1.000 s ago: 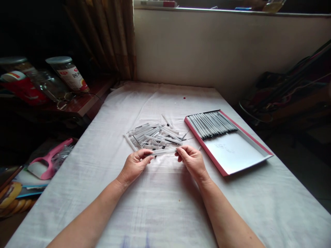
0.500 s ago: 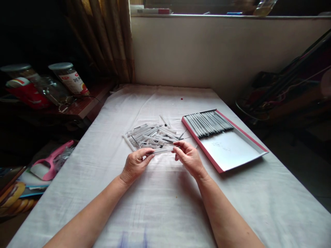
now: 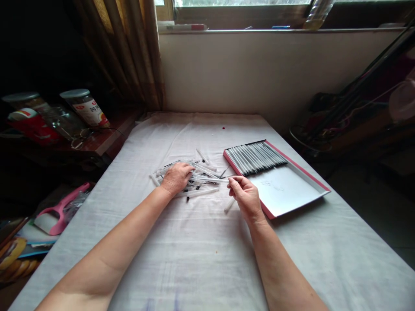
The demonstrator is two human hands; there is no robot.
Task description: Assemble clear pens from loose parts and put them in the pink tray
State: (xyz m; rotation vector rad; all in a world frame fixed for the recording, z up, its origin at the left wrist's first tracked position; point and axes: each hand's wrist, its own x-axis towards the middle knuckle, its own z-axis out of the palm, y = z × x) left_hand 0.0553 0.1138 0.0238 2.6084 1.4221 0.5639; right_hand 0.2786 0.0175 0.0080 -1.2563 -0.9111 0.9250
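White cloth covers the worktop (image 3: 201,259), which stands below a plastered wall and a window sill. On the heap of clear plastic pen tubes with dark tips (image 3: 207,170) the left hand (image 3: 177,177) lies palm down; whether its grip closes on a tube cannot be told. The grip of the right hand (image 3: 247,196) is pinched narrow on a single slim clear tube (image 3: 228,206), whose free end projects down-left from under the palm. Just right of that hand lies the pink-rimmed white tray (image 3: 301,169), nearer to it than to the left hand. The row of finished grey pens (image 3: 256,157) fills the tray's far end, long axes running away and leftward.
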